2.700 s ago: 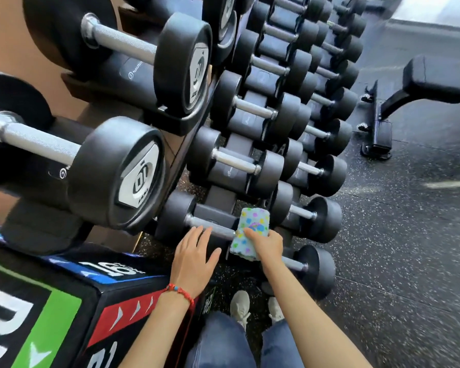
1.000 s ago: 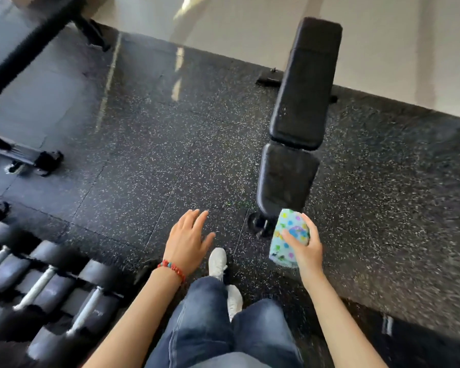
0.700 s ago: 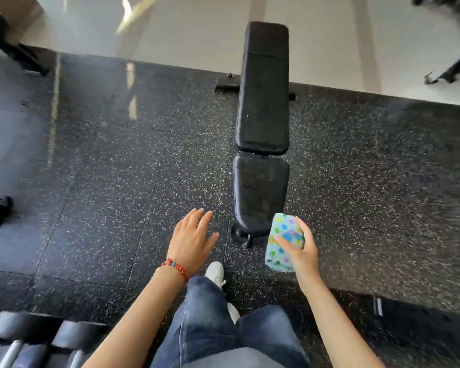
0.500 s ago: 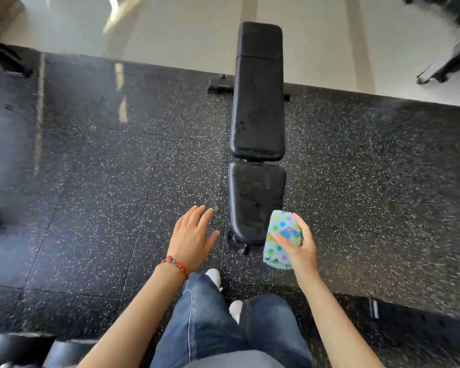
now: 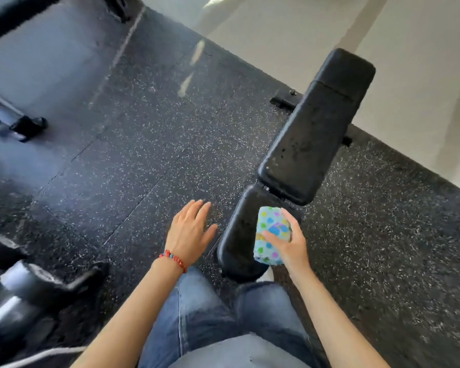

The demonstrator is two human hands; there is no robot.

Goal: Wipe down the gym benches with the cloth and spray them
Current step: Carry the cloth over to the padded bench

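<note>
A black padded bench (image 5: pixel 311 144) stands on the speckled rubber floor (image 5: pixel 149 134), running away from the person at a slant toward the upper right, its far end reaching the pale smooth floor (image 5: pixel 409 49) beyond the mat. Dark dumbbells (image 5: pixel 24 285) lie at the lower left, and the foot of a metal frame (image 5: pixel 24 126) sits at the far left, well apart from the bench. The person's jeans (image 5: pixel 210 322) fill the bottom edge, close to the bench's near end.

The right hand (image 5: pixel 290 245) grips a folded cloth (image 5: pixel 272 235), thumb across its front, just over the right edge of the seat pad (image 5: pixel 239 235). The left hand (image 5: pixel 189 232) hovers over the floor beside the seat with fingers spread and holding nothing; a red beaded bracelet (image 5: pixel 173 258) circles its wrist.

Compared with half a second ago, the bench now appears tilted rather than straight ahead, and the seat pad lies nearer the hands and legs.

The pads are rounded rectangles of matte black vinyl, dotted with droplets. The cloth is soft, light blue, covered in bright multicoloured spots
</note>
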